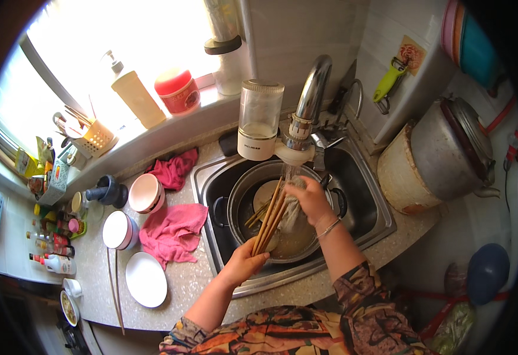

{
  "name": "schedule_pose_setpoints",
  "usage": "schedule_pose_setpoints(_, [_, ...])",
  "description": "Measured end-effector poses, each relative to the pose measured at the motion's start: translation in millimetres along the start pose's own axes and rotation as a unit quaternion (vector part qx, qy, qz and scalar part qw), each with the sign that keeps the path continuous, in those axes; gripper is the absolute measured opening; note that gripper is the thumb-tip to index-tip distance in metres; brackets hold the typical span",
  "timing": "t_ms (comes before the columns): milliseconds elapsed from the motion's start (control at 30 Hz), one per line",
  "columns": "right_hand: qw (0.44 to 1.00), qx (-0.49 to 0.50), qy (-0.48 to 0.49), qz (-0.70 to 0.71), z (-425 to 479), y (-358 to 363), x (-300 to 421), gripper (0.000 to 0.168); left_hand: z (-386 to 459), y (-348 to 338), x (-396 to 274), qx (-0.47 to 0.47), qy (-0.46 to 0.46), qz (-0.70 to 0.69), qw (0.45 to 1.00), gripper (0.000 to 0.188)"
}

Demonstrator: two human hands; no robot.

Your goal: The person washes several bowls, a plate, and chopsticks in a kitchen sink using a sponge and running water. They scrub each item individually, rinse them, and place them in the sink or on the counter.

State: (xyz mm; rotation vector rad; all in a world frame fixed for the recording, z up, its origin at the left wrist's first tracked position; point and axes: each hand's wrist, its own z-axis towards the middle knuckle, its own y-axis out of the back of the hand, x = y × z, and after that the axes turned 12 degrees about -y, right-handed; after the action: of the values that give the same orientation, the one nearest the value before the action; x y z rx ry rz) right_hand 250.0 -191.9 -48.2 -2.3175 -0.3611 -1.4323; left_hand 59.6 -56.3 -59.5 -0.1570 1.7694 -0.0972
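In my left hand (246, 262) is a bundle of several wooden chopsticks (268, 221), gripped near one end and slanting up toward the faucet. My right hand (310, 198) clutches a pale, stringy dishcloth (291, 212) close to the upper ends of the chopsticks. Water runs from the filter-fitted faucet (295, 148) down onto the cloth. Below both hands, a dark two-handled pot (237, 186) stands in the stainless steel sink (362, 222). Cloudy water fills its bottom, and a round pale dish (264, 191) and more chopsticks (255, 216) lie inside, partly hidden.
Left of the sink are pink cloths (177, 230), stacked bowls (118, 230), a white plate (146, 279) and two long chopsticks (116, 288). A mortar (110, 191) and bottles stand farther left. Large metal pots (445, 151) crowd the right corner. A soap dispenser (138, 97) occupies the windowsill.
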Motion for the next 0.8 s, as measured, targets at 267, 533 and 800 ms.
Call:
schedule_pose_setpoints(267, [0.971,-0.112,0.188,0.095,-7.1,42.5,55.2,0.016,-2.9,10.4,3.6,-0.032,0.064,-0.167,0.983,0.025])
schedule_pose_setpoints(533, [0.810,-0.134,0.501,-0.273,-80.4,0.8,39.8,0.016,21.2,5.9,-5.2,-0.029,0.072,-0.329,0.941,0.032])
schedule_pose_setpoints(800, [0.800,0.045,0.486,-0.348,-97.7,-15.3,-30.5,0.034,32.1,-6.2,-9.0,-0.079,0.053,-0.335,0.937,0.018])
